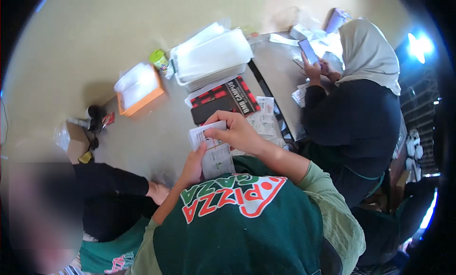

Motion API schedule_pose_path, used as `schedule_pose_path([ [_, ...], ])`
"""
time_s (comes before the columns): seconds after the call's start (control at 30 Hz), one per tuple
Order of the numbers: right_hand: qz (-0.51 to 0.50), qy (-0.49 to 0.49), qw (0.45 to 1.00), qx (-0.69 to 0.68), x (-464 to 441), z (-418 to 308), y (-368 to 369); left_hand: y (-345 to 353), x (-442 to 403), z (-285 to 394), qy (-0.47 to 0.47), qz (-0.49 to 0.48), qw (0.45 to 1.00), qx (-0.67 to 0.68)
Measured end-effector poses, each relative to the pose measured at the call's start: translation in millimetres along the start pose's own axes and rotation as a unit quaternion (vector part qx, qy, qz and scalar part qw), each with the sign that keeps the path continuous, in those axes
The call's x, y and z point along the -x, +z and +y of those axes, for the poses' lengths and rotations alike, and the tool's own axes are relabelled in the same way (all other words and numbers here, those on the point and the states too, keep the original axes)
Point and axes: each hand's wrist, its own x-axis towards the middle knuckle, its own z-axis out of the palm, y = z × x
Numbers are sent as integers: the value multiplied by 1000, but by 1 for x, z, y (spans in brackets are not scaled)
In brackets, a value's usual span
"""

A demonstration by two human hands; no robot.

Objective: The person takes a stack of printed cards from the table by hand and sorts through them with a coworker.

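Observation:
A folded bundle of printed paper slips (217, 158) is between my hands, just in front of my chest. My left hand (194, 165) grips its left side, thumb pointing up along the paper. Across the top edge, my right hand (235, 131) is closed on the slips with thumb and fingers. Beyond them lies a red-and-black checked notebook or box (225, 97) lettered "BMB CAMPUS", with a dark flat object (211, 111) on its near side. More printed slips (262, 117) lie to the right of it.
On the table (156, 142) stand a white plastic basket (211, 75) holding white sheets, an orange box (142, 103) with white contents, and a green can (158, 59). At right a person (354, 113) holds a phone (308, 52). Another person (111, 194) is close on my left.

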Motion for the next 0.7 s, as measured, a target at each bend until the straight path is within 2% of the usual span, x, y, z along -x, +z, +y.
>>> schedule_pose_path([
  [0.03, 13, 2, 1000, -24, 2, 5, -3, -6, 2, -2, -16, 1, 999, -35],
  [0.13, 60, -74, 994, -62, 6, 15, -10, -3, 18, -3, -45, -114, 974, -192],
  [0.23, 60, -91, 993, -51, 9, 17, -12, -1, 16, 13, 6, -151, 988, 19],
  [0.37, 40, -94, 994, -35, 9, 13, -7, -1, -16, 23, 70, -159, 985, -7],
  [0.47, 66, -109, 992, 12, 12, 8, -9, 14, -15, 17, 7, -17, 998, -59],
  [0.5, 76, -101, 992, 17, 15, 5, -12, 26, -9, 17, -7, 0, 1000, -29],
  [0.63, 97, -56, 994, -16, 18, 9, -24, 17, -14, -2, -32, -97, 992, -74],
  [0.7, 89, -63, 994, -15, 18, 15, -31, 20, -12, -4, -61, -105, 990, -67],
])
